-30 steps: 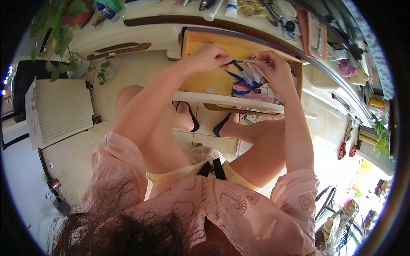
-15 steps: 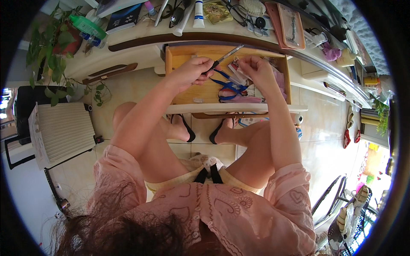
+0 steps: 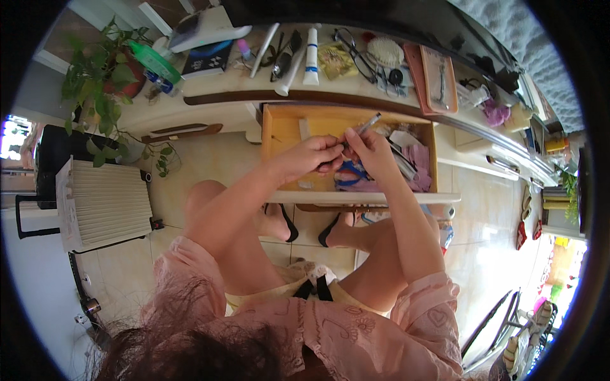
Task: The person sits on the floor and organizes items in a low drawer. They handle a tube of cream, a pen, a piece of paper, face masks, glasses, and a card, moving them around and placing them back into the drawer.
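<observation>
Nearest: bare feet in dark sandals below the drawer front. Above them, left hand curled, fingers bunched around what looks like the pen's dark end, mostly hidden. Right hand pinching the same pen, thumb along it; pale end slants up and right over the drawer.

Change: half a second ago the left hand held the pen alone, right hand apart over the drawer's contents. Now both meet on it, so the handling centres on the pen, not the clutter.

In the drawer, right side: blue strap, pink cloth.

Beyond, on the counter: white tube, glasses, hairbrush.
</observation>
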The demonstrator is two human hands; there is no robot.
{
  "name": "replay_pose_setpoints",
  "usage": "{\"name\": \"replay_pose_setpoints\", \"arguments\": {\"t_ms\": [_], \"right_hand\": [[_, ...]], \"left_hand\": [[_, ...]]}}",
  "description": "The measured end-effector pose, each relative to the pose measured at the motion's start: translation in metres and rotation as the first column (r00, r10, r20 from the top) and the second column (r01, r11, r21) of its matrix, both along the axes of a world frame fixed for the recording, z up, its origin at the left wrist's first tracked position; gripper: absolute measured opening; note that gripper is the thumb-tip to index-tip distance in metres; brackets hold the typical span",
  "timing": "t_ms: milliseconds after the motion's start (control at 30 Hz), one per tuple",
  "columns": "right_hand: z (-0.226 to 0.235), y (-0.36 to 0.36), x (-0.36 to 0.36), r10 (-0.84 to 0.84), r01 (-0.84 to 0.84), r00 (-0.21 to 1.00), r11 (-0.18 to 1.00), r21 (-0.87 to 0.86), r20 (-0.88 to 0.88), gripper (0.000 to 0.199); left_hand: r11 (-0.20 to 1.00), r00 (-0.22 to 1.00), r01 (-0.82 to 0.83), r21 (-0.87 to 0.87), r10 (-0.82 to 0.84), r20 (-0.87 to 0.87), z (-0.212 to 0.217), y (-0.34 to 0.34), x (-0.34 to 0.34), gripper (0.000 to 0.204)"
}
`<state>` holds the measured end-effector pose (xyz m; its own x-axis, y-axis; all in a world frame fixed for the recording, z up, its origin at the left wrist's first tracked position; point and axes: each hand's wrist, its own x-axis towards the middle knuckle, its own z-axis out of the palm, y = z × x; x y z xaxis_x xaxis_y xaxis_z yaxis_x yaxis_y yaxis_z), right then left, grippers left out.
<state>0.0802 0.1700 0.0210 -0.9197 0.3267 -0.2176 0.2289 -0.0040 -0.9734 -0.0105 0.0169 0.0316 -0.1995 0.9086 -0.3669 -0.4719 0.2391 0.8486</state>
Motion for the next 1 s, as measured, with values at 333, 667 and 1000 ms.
{"name": "replay_pose_setpoints", "arguments": {"t_ms": [333, 667, 1000], "right_hand": [[0.013, -0.007, -0.009, -0.058, 0.057, 0.985, 0.998, -0.013, -0.162, 0.032], [0.015, -0.008, -0.005, -0.046, 0.061, 0.987, 0.994, 0.093, -0.157, 0.042], [0.008, -0.007, -0.004, -0.059, 0.071, 0.987, 0.995, 0.073, -0.147, 0.046]], "left_hand": [[0.998, 0.998, -0.053, -0.031, 0.052, -0.039, 0.016, -0.001, -0.007, 0.024], [0.995, 0.993, -0.092, -0.049, 0.088, -0.075, 0.013, -0.002, -0.004, 0.025], [0.996, 0.997, -0.067, -0.063, 0.064, -0.052, 0.012, -0.002, -0.006, 0.031]]}}
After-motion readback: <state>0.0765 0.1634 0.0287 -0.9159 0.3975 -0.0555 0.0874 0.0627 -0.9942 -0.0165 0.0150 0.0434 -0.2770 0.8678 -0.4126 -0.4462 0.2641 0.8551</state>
